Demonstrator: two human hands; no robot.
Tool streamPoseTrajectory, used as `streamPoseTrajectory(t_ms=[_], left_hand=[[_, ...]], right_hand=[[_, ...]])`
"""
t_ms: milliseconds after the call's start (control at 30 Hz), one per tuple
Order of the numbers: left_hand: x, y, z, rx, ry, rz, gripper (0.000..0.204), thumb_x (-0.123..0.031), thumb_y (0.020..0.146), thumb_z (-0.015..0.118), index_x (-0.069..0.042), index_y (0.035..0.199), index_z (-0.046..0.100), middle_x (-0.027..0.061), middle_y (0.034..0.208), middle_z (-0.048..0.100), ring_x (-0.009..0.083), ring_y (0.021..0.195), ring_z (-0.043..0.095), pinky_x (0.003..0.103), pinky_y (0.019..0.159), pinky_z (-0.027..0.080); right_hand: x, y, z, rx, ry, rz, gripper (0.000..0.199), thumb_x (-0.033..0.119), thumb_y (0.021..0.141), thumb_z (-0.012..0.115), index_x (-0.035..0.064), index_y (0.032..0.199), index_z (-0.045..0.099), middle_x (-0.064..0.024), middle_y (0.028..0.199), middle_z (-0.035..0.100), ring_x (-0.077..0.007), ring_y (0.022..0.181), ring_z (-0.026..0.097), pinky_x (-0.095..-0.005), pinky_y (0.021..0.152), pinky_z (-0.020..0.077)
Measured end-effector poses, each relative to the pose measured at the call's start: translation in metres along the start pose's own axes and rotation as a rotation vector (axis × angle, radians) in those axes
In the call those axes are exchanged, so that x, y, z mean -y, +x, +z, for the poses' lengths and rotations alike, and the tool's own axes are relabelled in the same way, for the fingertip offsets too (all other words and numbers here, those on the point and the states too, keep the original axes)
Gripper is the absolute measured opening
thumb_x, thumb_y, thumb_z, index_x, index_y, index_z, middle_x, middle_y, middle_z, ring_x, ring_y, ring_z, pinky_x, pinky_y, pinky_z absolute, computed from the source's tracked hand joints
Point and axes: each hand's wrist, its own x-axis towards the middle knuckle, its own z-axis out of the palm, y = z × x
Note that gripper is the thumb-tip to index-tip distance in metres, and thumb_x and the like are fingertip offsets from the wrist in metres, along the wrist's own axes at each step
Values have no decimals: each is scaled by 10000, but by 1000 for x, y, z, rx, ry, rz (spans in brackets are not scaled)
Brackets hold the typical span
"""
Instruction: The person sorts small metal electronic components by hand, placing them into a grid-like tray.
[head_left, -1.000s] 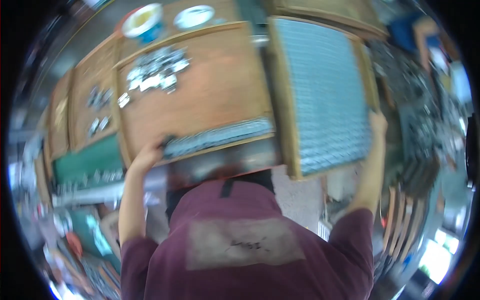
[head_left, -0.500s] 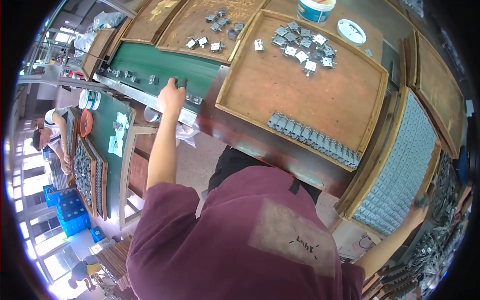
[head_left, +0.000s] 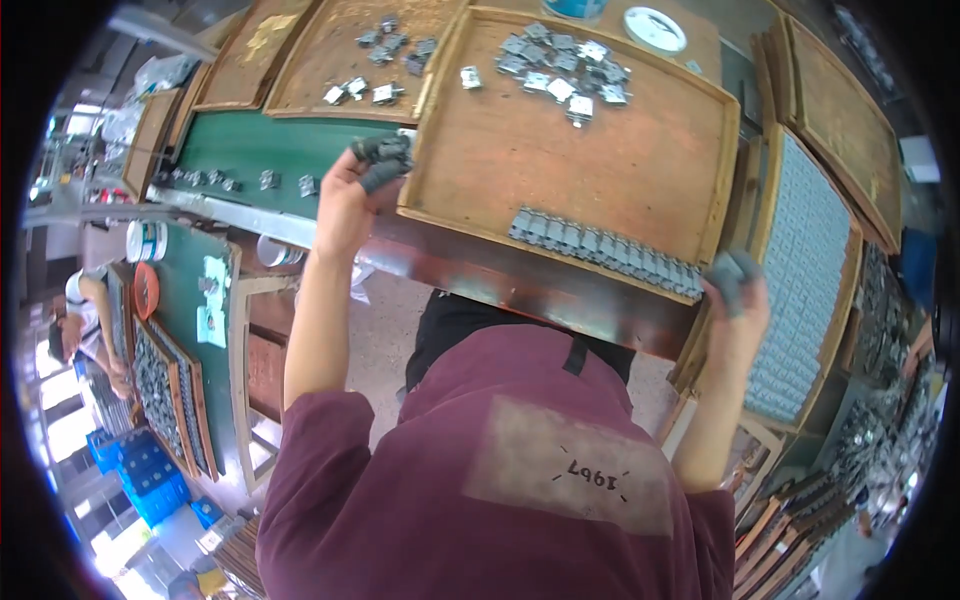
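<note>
Over the table (head_left: 520,281): left hand (head_left: 353,195) at ten o'clock, curled, hold unclear; right hand (head_left: 738,300) at three, bent beside parts row (head_left: 605,252), hold unclear. Probably best: light, square placement.

"What do we see at the upper middle of the frame?"

"A big tray (head_left: 580,170). A pile of parts (head_left: 565,72) is in its top half, and a row of parts (head_left: 605,252) runs along its bottom edge."

"What do we have at the upper left?"

"A belt (head_left: 250,145) with loose parts (head_left: 268,180) on it. The left hand (head_left: 356,192) is by its right end."

"And on the right?"

"We see a full tray (head_left: 768,195) there. The right hand (head_left: 740,300) is near the row's right end."
</note>
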Motion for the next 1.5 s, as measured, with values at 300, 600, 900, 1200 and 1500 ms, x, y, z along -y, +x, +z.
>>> streamPoseTrajectory(t_ms=[300,600,900,1200,1500], left_hand=[[26,-72,142,495,-133,-130,403,63,853,653,-24,1244,606,37,1137,661,153,1057,619,305,925,499],[46,-94,187,615,113,-129,407,110,870,562,-24,1253,593,27,1223,572,154,1144,565,309,977,469],[62,-92,199,647,354,23,582,169,741,485,-2,1294,543,126,1207,527,247,1124,562,344,952,471],[68,-78,200,680,673,602,744,-67,658,765,-7,1348,494,212,1194,540,397,1059,552,420,910,465],[70,-90,211,671,687,748,622,-168,660,787,-25,1235,597,173,1069,648,363,895,652,398,785,535]], right_hand=[[38,-38,70,335,-667,-396,353,207,842,753,-27,1047,585,-104,876,637,-240,739,652,-337,658,529],[31,-44,44,289,-849,-648,282,127,740,771,-25,908,603,-131,827,571,-306,710,606,-379,599,487],[7,-41,36,288,-916,-641,238,46,740,723,-25,944,623,-145,852,594,-342,746,628,-406,627,505],[13,-46,44,291,-737,-331,336,217,808,734,-19,1012,611,-157,908,627,-319,779,637,-389,664,515],[4,-43,30,454,-478,-238,379,378,779,742,29,900,659,-170,836,675,-359,772,666,-396,674,520]])
